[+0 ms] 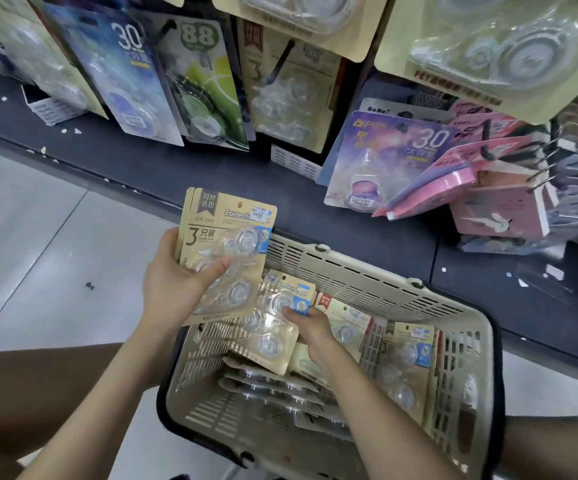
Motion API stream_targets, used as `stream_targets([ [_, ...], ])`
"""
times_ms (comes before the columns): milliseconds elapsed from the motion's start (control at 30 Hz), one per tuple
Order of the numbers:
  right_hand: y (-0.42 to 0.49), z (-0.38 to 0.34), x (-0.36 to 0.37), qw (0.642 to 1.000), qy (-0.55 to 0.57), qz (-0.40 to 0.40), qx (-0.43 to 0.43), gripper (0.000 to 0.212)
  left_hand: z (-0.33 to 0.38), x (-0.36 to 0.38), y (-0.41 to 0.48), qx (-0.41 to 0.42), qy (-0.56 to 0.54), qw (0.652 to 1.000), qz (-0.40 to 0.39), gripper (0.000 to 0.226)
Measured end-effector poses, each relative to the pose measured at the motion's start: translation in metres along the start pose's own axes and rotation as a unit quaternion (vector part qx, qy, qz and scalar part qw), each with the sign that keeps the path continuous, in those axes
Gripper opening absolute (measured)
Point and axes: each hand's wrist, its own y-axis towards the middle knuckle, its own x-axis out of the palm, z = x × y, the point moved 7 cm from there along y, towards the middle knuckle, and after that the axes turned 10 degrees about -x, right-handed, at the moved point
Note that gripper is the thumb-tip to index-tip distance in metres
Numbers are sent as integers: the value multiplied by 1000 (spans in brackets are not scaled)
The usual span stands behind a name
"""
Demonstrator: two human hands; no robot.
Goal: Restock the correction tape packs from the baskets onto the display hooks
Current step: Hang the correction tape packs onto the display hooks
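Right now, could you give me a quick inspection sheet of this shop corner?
Surface: dark shelf base, pale floor tiles.
Job's things: beige basket holding gold correction tape packs; display hooks above.
Clutter: white scraps on the shelf base; dark bit on the floor.
Hands: left hand grips a stack of packs; right hand pinches one pack in the basket.
Cables: nothing seen.
Surroundings: other hanging tape packs, pink packs at right.
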Motion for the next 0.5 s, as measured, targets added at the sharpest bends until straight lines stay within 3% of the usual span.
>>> stream_targets([
  [267, -17, -31, -24, 995, 12, -78, -59, 25, 14, -5, -9, 24, 19, 1000, 0, 51],
  [500, -63, -116, -88, 976, 40, -79, -197, 23, 62, -10, -33, 84, 26, 996, 0, 51],
])
